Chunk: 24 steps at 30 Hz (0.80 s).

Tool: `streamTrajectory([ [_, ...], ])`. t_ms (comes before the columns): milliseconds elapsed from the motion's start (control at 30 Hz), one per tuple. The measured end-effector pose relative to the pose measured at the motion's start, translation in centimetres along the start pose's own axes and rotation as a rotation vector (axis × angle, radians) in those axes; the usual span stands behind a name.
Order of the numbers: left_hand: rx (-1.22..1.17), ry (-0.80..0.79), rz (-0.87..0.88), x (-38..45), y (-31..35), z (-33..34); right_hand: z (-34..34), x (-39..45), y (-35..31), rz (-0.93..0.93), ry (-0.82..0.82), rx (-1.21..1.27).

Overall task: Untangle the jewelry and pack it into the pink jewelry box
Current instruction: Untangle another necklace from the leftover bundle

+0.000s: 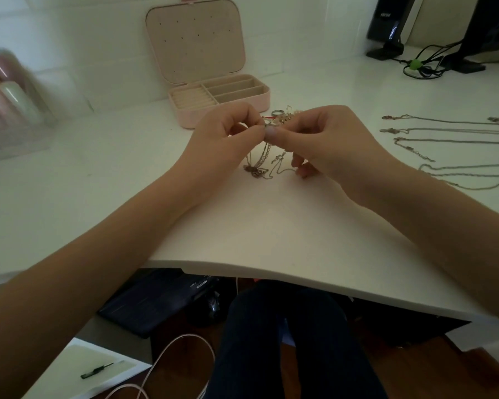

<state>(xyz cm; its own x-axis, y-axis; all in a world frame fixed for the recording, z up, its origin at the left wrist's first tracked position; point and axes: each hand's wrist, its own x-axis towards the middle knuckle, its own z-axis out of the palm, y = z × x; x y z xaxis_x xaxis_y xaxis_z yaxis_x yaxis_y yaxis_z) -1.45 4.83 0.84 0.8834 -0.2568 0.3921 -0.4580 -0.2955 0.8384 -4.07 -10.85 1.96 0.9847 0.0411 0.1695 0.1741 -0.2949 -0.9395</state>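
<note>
Above the middle of the white bench (271, 226), a tangled clump of thin gold and silver chains and rings (267, 152) hangs between both hands. The left hand (225, 133) and right hand (326, 139) each pinch it with curled fingers. Just beyond stands the open pink rectangular jewelry box (213, 96); separate straightened chains (444, 139) lie at the right.

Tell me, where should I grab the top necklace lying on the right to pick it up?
Probably pinch the top necklace at its clasp end, the chunkier bit at its left tip, coming from above. It lies flat and straight on the desk, apart from the chains below it.
</note>
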Motion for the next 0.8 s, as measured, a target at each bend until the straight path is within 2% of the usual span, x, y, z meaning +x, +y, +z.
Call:
streamTrajectory([
  [333, 0.072, -0.014, 0.025, 0.0, -0.3, 0.1, -0.2, -0.1, 0.1, 0.137, -0.046, 0.23],
  [533, 0.176, -0.025, 0.057, -0.2, 0.0, 0.3, 0.1, 0.3, -0.4, 0.169, -0.121, 0.093],
  [700, 0.082, -0.05, -0.018, -0.2, 0.3, 0.1, -0.7, 0.3, -1.0, 0.355, -0.293, 0.435],
  [800, 0.027, -0.064, -0.085, -0.3, 0.5, 0.1, -1.1, 0.4, -1.1, 0.438, -0.396, 0.525],
])
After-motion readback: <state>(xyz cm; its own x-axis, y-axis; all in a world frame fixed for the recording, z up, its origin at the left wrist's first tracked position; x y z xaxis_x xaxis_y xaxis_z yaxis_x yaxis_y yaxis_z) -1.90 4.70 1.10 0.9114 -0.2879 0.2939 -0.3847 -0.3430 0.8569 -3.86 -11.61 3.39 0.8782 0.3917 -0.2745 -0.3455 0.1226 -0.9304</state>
